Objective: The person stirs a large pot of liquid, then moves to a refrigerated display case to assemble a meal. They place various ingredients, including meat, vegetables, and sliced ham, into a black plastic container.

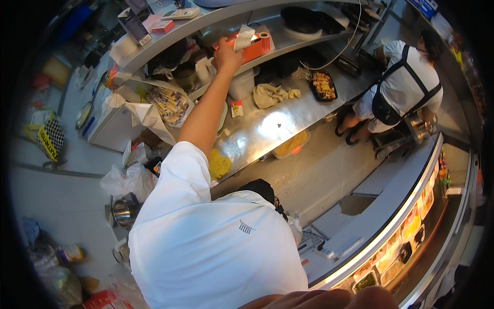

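Note:
My left arm stretches forward to the shelf over the steel counter. There my left hand point(228, 56) is closed with bent fingers on the near left side of an orange box point(251, 52). A printed white paper slip point(244, 37) sticks up from the box, just beyond my fingers. A small red and white roll point(265, 43) stands at the box's right end. Low in the picture, close to the camera, show the knuckles of what looks like my right hand point(329, 299); its fingertips are cut off, so I cannot tell what it holds.
On the steel counter point(247, 149) lie a crumpled beige cloth point(268, 96), a black food tray point(324, 86) and a yellow cloth point(219, 164). A bag of wrapped chopsticks point(167, 103) stands left. A co-worker point(406, 82) stands far right, near a lit food display point(396, 252).

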Tool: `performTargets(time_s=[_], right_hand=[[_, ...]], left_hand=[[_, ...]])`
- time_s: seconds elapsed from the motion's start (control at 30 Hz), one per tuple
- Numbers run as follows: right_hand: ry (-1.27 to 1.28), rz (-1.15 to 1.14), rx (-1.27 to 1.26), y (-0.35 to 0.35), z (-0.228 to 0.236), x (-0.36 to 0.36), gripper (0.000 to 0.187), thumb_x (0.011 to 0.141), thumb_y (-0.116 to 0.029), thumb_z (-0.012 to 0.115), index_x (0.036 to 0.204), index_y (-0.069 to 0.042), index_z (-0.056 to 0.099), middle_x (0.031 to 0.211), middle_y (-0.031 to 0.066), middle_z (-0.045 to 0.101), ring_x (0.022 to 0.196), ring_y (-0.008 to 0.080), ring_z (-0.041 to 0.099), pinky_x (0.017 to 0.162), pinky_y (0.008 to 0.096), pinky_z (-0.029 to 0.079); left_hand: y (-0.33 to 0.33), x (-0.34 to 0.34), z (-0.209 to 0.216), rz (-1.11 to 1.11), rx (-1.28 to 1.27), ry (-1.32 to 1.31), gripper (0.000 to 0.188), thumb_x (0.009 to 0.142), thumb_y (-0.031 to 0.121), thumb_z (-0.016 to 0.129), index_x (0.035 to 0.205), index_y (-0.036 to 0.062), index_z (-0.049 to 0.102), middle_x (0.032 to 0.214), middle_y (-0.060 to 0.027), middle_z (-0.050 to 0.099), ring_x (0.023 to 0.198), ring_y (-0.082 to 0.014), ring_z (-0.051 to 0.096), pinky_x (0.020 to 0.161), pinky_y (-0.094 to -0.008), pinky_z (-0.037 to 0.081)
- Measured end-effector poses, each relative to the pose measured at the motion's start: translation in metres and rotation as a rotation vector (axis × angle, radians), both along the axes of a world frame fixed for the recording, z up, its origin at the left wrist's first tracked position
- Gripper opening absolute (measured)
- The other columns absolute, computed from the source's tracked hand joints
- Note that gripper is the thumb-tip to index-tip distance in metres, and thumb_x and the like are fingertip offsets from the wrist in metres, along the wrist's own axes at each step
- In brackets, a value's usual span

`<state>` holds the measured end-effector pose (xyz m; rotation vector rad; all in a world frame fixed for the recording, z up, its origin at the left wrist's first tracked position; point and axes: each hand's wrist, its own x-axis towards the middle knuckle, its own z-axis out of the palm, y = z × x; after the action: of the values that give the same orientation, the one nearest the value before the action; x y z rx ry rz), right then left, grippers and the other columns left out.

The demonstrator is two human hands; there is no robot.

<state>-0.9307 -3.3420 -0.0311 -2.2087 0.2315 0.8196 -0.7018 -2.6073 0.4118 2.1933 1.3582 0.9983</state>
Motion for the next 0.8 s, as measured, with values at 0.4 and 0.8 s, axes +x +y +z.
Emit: performTargets(time_s=[0.4,0.8], right_hand=[[0.091,0.285,-0.024,-0.079,-0.004,0.147,0.043,0.098,-0.035,0.065,0.114,0.004,0.069,0.102,0.0192,0.075,0.097,0.0297,0.072,0.086,0.0405,0.054],[-0.135,-0.160,1.126,0.236,0.320,0.446,0.047,0.104,-0.014,0.058,0.144,-0.002,0.036,0.134,0.0197,0.059,0.119,0.0256,0.061,0.101,0.0358,0.050]], left_hand=[[-0.069,0.054,-0.022,-0.161,0.295,-0.322,0.049,0.086,0.006,0.074,0.130,0.0053,0.052,0.088,-0.0103,0.070,0.082,-0.0304,0.069,0.075,-0.0426,0.053],[-0.339,0.154,-0.131,-1.095,-0.569,-0.603,0.067,0.091,-0.005,0.070,0.145,0.0013,0.030,0.103,-0.0120,0.061,0.095,-0.0177,0.063,0.086,-0.0312,0.053]])
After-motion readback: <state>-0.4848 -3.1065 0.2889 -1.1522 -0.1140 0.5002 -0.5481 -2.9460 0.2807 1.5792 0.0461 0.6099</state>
